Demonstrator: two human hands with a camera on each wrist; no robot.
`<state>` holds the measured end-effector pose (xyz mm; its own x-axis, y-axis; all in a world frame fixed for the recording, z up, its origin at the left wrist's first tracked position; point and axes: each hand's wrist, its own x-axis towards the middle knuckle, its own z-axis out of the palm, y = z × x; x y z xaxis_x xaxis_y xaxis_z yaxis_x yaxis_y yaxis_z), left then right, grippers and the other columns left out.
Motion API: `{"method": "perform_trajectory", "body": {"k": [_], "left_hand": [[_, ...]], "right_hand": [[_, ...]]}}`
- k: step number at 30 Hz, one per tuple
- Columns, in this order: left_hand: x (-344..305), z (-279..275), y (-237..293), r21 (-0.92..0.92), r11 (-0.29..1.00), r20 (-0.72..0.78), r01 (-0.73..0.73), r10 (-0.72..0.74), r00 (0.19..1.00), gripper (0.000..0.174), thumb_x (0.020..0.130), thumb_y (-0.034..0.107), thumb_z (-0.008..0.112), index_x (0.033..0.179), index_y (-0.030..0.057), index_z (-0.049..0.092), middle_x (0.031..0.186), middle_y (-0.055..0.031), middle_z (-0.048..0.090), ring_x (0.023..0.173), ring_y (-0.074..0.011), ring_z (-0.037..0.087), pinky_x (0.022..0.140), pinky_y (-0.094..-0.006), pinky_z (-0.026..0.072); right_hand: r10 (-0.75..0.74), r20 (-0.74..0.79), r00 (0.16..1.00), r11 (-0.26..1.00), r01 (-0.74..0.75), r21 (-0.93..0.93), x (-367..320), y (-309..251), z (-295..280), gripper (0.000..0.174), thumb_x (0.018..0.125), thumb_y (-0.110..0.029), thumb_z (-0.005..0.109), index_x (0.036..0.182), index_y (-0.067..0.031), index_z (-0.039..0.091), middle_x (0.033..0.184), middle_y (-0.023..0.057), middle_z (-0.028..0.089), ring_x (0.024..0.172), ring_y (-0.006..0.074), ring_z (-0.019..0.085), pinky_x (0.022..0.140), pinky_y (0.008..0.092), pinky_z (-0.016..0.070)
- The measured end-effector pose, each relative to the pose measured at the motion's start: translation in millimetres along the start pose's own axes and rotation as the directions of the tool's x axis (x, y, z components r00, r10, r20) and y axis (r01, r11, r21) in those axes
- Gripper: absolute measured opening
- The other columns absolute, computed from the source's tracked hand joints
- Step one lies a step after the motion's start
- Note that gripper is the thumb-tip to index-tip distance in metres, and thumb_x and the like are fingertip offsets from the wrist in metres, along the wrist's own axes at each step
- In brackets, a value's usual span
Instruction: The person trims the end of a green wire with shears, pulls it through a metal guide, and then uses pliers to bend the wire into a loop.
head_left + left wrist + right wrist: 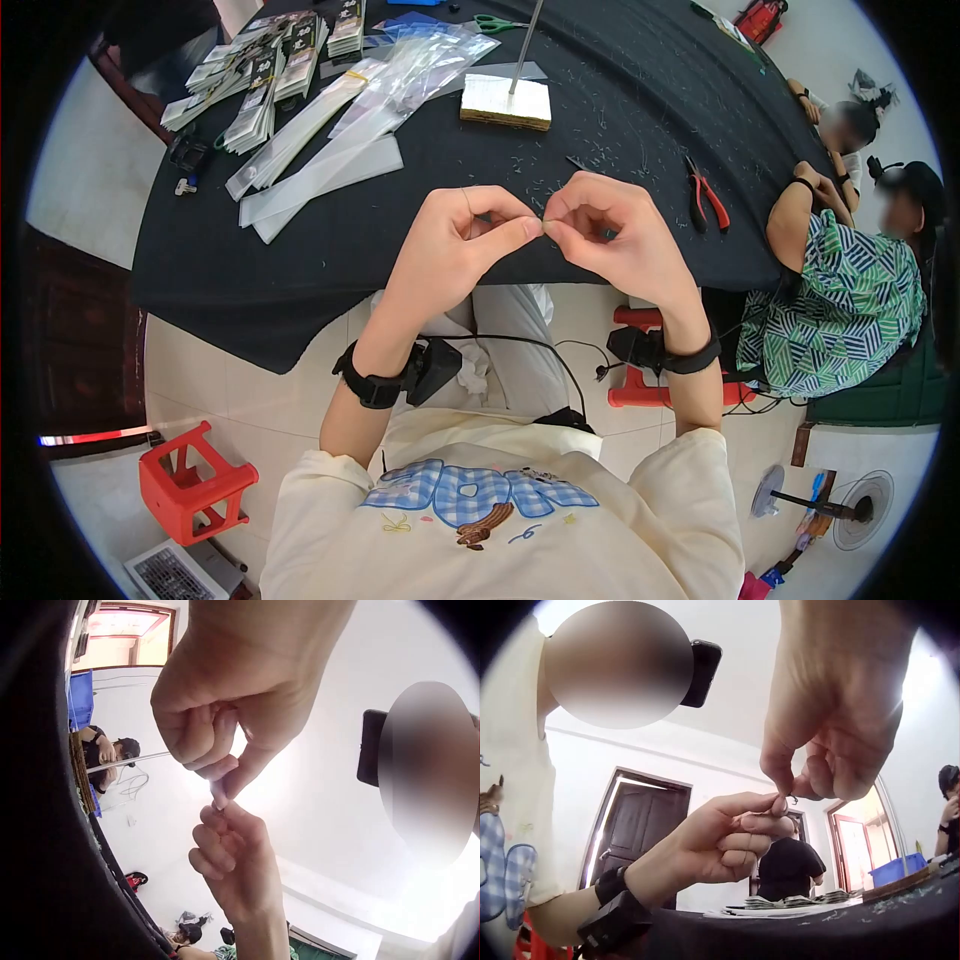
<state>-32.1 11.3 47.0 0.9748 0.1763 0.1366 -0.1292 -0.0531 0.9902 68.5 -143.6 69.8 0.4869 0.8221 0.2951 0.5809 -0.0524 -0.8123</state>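
Over the front edge of the black-covered table, my left hand (455, 240) and right hand (620, 235) meet fingertip to fingertip. Thumb and forefinger of each pinch at one spot, where a tiny dark curled piece (793, 799) pokes out by the right fingertips in the right wrist view. Most of it is hidden by the fingers, and I cannot tell its kind. A hair-thin line runs over the left hand near the forefinger. In the left wrist view the left hand (232, 697) is above, the right hand (244, 862) below.
Clear plastic sleeves (375, 100) and printed card packs (255, 95) lie at the left. A thin rod stands in a cardboard block (505, 103). Red-handled pliers (716, 205) are at the right, green scissors (492, 23) at the back. Small greenish scraps dot the cloth. Another person sits right.
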Motion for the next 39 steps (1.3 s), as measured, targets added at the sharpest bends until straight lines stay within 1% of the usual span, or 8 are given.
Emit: {"method": "perform_trajectory", "body": {"k": [9,11,18,20,27,29,32,39], "left_hand": [[4,6,-8,-0.057,0.997,-0.031,-0.059,0.058,0.998,0.008,0.079,0.007,0.06,0.076,-0.0007,0.061,0.066,0.003,0.053,0.06,-0.0019,0.043,0.053,-0.0167,0.0304],[5,8,-8,-0.074,0.993,-0.08,-0.09,0.084,0.993,0.009,0.078,0.007,0.059,0.074,-0.002,0.06,0.06,0.0046,0.051,0.054,0.0013,0.039,0.046,-0.016,0.0292],[6,8,-8,-0.078,0.995,-0.106,-0.055,0.047,0.993,0.009,0.076,0.006,0.059,0.074,-0.0022,0.06,0.059,0.0051,0.048,0.053,0.0008,0.035,0.046,-0.0168,0.0268],[5,8,-7,-0.063,0.997,-0.093,-0.031,0.025,0.995,0.008,0.078,0.009,0.06,0.075,0.0022,0.061,0.06,0.0056,0.049,0.051,0.0007,0.035,0.044,-0.0164,0.0233],[5,10,-5,-0.112,0.994,-0.111,0.005,-0.017,0.994,0.008,0.078,0.01,0.06,0.075,0.0026,0.061,0.056,0.0063,0.046,0.043,0.0015,0.027,0.039,-0.0174,0.0162],[5,9,-5,-0.192,0.981,-0.112,0.033,-0.055,0.992,0.007,0.078,0.009,0.059,0.075,0.0019,0.06,0.056,0.0065,0.045,0.042,0.0013,0.025,0.038,-0.0182,0.0148],[4,10,-3,-0.242,0.97,-0.109,0.038,-0.066,0.992,0.008,0.078,0.009,0.059,0.076,0.0011,0.06,0.055,0.0067,0.044,0.042,0.0011,0.024,0.039,-0.0188,0.0141],[1,9,2,-0.241,0.97,-0.103,0.042,-0.068,0.992,0.01,0.078,0.011,0.059,0.076,0.0008,0.06,0.053,0.0067,0.042,0.042,0.0007,0.024,0.039,-0.019,0.014]], "right_hand": [[0.01,-0.021,1.0,1.0,-0.01,0.005,-1,3,1,0.007,0.073,-0.003,0.062,0.078,-0.0008,0.057,0.063,0.0029,0.052,0.046,0.0051,0.045,0.043,0.02,0.0344],[0.02,-0.036,0.999,0.999,-0.019,0.027,-1,4,2,0.007,0.073,-0.003,0.062,0.078,-0.0009,0.057,0.063,0.0025,0.052,0.045,0.0047,0.044,0.042,0.02,0.0334],[-0.017,-0.077,0.997,0.999,0.019,0.027,0,7,5,0.007,0.074,-0.004,0.063,0.078,-0.0016,0.058,0.063,0.002,0.052,0.044,0.0047,0.042,0.041,0.0208,0.0316],[-0.032,-0.082,0.996,0.999,0.033,0.007,-1,8,4,0.007,0.074,-0.004,0.063,0.079,-0.0019,0.058,0.064,0.0018,0.052,0.045,0.0049,0.042,0.042,0.0208,0.0316],[-0.067,-0.179,0.982,0.996,0.077,0.053,-3,10,3,0.007,0.076,-0.005,0.061,0.082,-0.002,0.059,0.069,0.0025,0.052,0.046,0.0053,0.041,0.043,0.0206,0.0319],[-0.1,-0.256,0.962,0.992,0.078,-0.096,-6,3,3,0.008,0.075,-0.004,0.061,0.083,-0.0028,0.06,0.072,0.0024,0.051,0.046,0.0058,0.041,0.043,0.0205,0.0317],[-0.125,-0.191,0.974,0.973,0.082,-0.215,-12,-8,7,0.01,0.074,-0.003,0.062,0.085,-0.0038,0.061,0.073,0.0021,0.051,0.046,0.0067,0.041,0.042,0.0209,0.0326],[-0.165,-0.19,0.968,0.965,0.119,-0.234,-14,-6,12,0.013,0.073,-0.002,0.063,0.086,-0.0045,0.06,0.073,0.0024,0.051,0.046,0.0082,0.043,0.042,0.0216,0.0349]]}}
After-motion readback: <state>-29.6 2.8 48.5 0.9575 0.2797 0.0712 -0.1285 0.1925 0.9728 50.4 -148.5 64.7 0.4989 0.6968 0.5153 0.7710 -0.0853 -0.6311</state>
